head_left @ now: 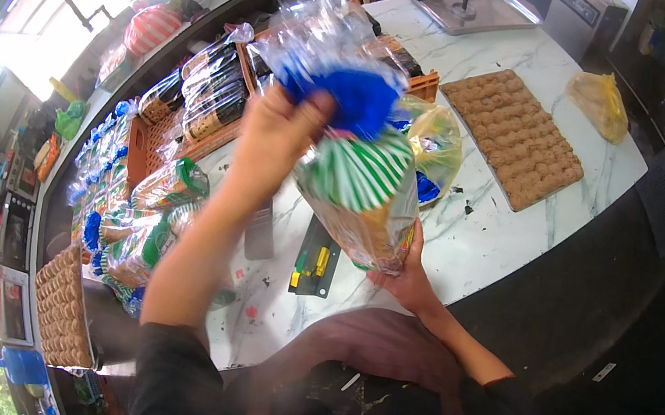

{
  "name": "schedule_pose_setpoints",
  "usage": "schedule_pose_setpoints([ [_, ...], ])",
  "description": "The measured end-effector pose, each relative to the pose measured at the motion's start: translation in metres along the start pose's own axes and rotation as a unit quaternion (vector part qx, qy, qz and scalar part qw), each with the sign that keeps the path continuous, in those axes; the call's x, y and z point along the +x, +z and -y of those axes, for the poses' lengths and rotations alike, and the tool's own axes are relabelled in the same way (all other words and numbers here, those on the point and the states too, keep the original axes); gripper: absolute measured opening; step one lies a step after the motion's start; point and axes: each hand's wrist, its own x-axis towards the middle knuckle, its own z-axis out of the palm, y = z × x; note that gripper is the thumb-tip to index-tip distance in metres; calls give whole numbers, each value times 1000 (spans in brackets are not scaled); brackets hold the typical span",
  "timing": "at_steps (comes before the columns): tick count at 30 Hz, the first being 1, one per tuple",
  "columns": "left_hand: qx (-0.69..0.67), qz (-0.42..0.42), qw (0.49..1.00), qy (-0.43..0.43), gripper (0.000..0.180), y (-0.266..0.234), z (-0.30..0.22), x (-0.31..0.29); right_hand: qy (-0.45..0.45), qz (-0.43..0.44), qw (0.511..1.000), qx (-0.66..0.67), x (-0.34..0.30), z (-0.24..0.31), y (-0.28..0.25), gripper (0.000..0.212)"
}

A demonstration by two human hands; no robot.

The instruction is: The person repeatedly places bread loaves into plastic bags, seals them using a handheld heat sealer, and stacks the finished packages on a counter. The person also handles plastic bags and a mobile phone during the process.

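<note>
A clear plastic bag of bread (364, 204) with green stripes hangs tilted over the marble-patterned table (469, 240), between both my hands. My left hand (278, 136) is closed around its gathered blue neck, the fingers wrapped tight and slightly blurred. Beneath the loaf, my right hand (409, 279) cups the lower end, its fingers partly hidden behind the bag. Just below the bag lies a black plate-like device (313, 280) with yellow and green parts.
Several packed loaves (137, 253) crowd the table's left side, beside an orange crate (145, 152) holding bagged bread. Right of the bag is a yellow plastic bag (442, 142). Trays of brown baked rolls (514, 137) lie at the far right and lower left (61, 306).
</note>
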Motion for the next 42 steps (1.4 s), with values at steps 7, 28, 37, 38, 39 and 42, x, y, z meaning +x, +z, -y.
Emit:
schedule_pose_setpoints([
  [7, -84, 6, 964, -251, 18, 55, 87, -44, 119, 169, 876, -435, -1, -13, -73, 62],
  [28, -59, -86, 979, -176, 27, 60, 95, -88, -6, 267, 956, -124, 168, 159, -22, 18],
  [37, -15, -112, 990, -83, 34, 63, 79, -88, 11, 371, 927, 59, 182, 143, -21, 49],
  [38, -12, -113, 989, -91, 34, 63, 78, -87, -15, 384, 923, 29, 180, 140, -23, 56],
  [39, 44, -100, 990, -83, 34, 63, 77, -87, -45, 391, 919, 3, 175, 138, -25, 64],
  [42, 166, -78, 979, -91, 28, 66, 77, -91, -79, 318, 933, -149, 161, 132, -26, 77],
])
